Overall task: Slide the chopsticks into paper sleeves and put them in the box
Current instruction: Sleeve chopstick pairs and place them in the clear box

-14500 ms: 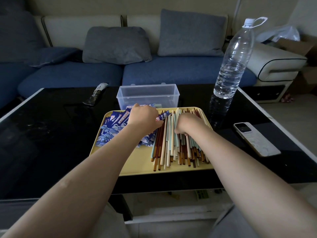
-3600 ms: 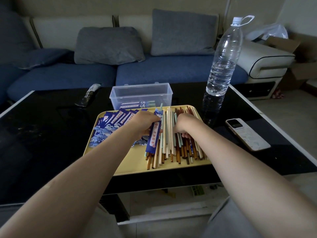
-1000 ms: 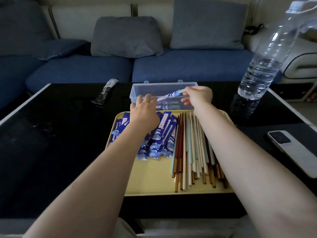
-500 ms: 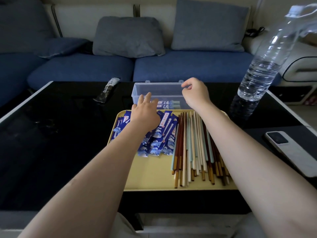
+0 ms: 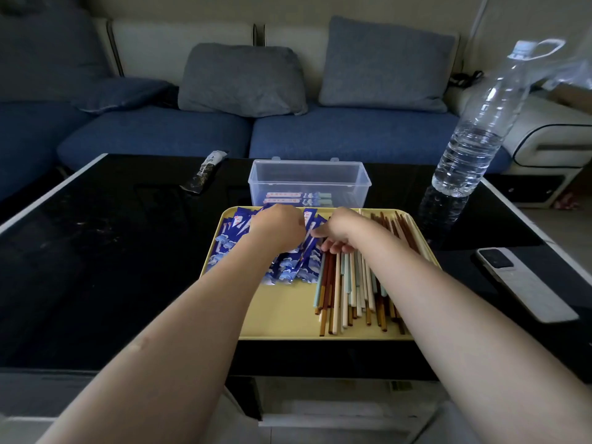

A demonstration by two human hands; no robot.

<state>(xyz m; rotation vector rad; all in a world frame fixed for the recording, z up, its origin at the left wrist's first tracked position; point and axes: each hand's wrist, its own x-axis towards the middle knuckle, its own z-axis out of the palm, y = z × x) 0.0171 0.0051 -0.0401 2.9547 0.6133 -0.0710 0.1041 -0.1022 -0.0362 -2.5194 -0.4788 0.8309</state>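
Box (image 5: 309, 181): one, clear, at the tray's 12 o'clock; two sleeved pairs (image 5: 296, 197) inside.
Tray (image 5: 282, 318): one (yellow); loose sleeves (image 5: 288, 267), chopsticks (image 5: 349, 290), uncounted.
Left hand (image 5: 280, 227): curled on sleeves, grip unclear.
Right hand (image 5: 339, 230): fingers curled onto chopsticks.

a clear water bottle (image 5: 480, 129) stands on the black table (image 5: 96, 251) at the far right, a white phone (image 5: 525, 283) lies nearer. a dark wrapper (image 5: 203, 171) lies far left. behind, a blue sofa (image 5: 320, 136) holds grey cushions (image 5: 243, 81).
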